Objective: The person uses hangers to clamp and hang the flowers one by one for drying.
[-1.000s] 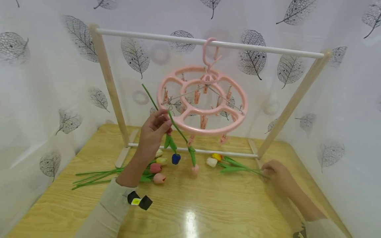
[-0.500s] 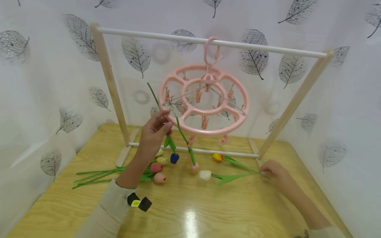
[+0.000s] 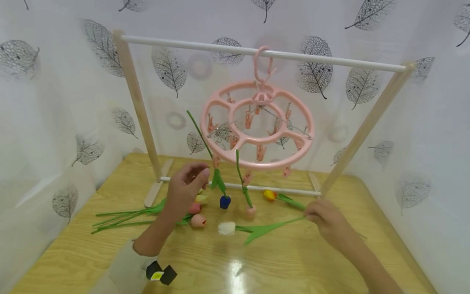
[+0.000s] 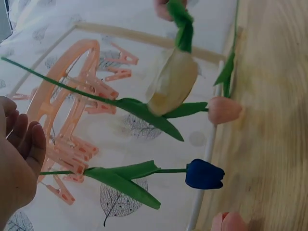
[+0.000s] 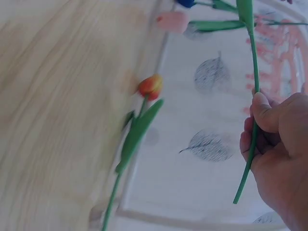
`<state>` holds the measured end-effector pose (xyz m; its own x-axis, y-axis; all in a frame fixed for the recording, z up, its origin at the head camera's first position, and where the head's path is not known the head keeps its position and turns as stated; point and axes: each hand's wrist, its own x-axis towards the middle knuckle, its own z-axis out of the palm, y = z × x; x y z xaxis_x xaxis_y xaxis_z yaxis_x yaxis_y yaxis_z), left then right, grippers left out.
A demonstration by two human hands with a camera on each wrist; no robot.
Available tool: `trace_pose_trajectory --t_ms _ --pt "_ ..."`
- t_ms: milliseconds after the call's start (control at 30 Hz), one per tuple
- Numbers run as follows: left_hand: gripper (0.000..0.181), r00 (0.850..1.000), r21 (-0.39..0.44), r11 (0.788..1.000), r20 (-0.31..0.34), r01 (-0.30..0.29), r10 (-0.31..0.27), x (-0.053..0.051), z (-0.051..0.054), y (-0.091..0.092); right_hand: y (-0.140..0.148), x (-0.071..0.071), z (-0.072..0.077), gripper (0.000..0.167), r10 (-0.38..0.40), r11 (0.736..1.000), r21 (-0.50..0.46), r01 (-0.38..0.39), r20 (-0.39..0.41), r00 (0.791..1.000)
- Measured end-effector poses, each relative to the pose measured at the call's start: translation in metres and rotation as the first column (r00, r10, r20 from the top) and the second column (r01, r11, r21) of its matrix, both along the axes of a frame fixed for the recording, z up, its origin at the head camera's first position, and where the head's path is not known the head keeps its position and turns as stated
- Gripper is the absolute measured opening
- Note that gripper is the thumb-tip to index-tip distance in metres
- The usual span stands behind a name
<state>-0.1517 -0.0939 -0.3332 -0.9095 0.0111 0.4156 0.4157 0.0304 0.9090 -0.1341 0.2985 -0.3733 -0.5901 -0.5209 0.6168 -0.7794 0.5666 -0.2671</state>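
My right hand pinches the green stem of a white artificial tulip, whose bloom points left above the table. In the right wrist view its stem runs between thumb and fingers. Bent loosely, the fingers of my left hand hold nothing, just left of a blue tulip. That tulip hangs bloom down from a clothespin on the round pink hanger. Beside it, a pale pink tulip also hangs bloom down from a clip.
The hanger hooks over the white top bar of a wooden-legged rack. Several tulips, one of them pink, lie behind my left arm. A yellow-orange tulip lies near the lower bar at right.
My left hand has let go at the blue tulip's clip and drawn down and left. My right hand has carried the white tulip left, away from the yellow-orange one. The hanger has swung slightly.
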Motion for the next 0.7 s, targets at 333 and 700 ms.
trace_pose_trajectory --t_ms 333,700 --pt "0.013 0.946 -0.317 0.892 0.137 0.324 -0.295 0.025 -0.007 0.043 -0.057 0.010 0.025 0.022 0.058 0.998 0.002 -0.058 -0.130 0.990" --pt "0.018 0.882 -0.345 0.819 0.296 0.458 -0.368 0.019 -0.015 0.054 -0.090 0.012 0.045 0.017 -0.012 0.999 0.034 0.015 -0.073 0.997"
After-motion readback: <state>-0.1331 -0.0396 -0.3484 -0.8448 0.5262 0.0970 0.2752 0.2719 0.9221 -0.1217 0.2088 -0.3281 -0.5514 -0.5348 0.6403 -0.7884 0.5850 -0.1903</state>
